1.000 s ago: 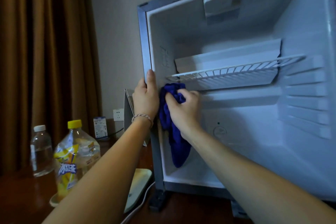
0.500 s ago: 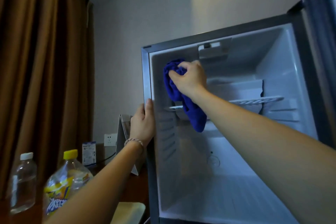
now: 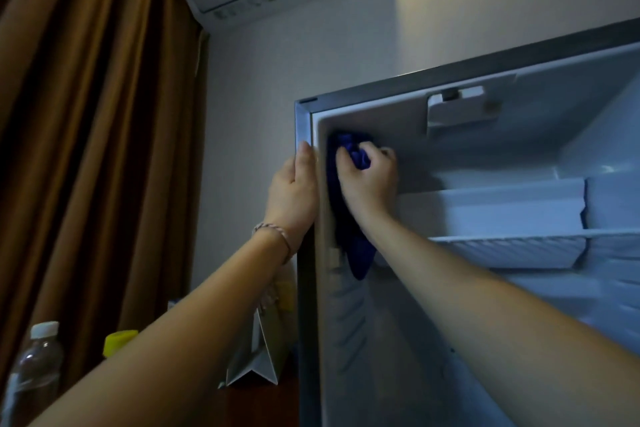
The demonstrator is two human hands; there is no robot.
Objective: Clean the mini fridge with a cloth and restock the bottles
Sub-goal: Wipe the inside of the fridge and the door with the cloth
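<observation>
Bottles first, far left on the worktop: clear bottle (image 3: pixel 36 371) and yellow cap (image 3: pixel 119 341) of a second one, both outside the fridge, so restocking waits until the wiping is done. Next, left hand (image 3: pixel 294 189) wrapped round the fridge frame (image 3: pixel 304 121), fingers behind the edge and thumb on the front; worth keeping that grip firm to stop the cabinet rocking under pressure. Just right of it, right hand (image 3: pixel 369 180) bunched round the blue cloth (image 3: pixel 349 218), pressing it against the inner left wall close under the ceiling, with a tail of cloth hanging loose below the wrist. Better to fold that tail into the palm for a flat, wide pad, then work the top corner and down the wall in overlapping strokes, pushing into the moulded rail grooves lower down. Further right, ceiling housing (image 3: pixel 460 111), probably a lamp or thermostat: wipe round it lightly. Then wire shelf (image 3: pixel 509 246), in place; easier to clean beneath after lifting it out. Wall, floor and right side apparently still to do.
</observation>
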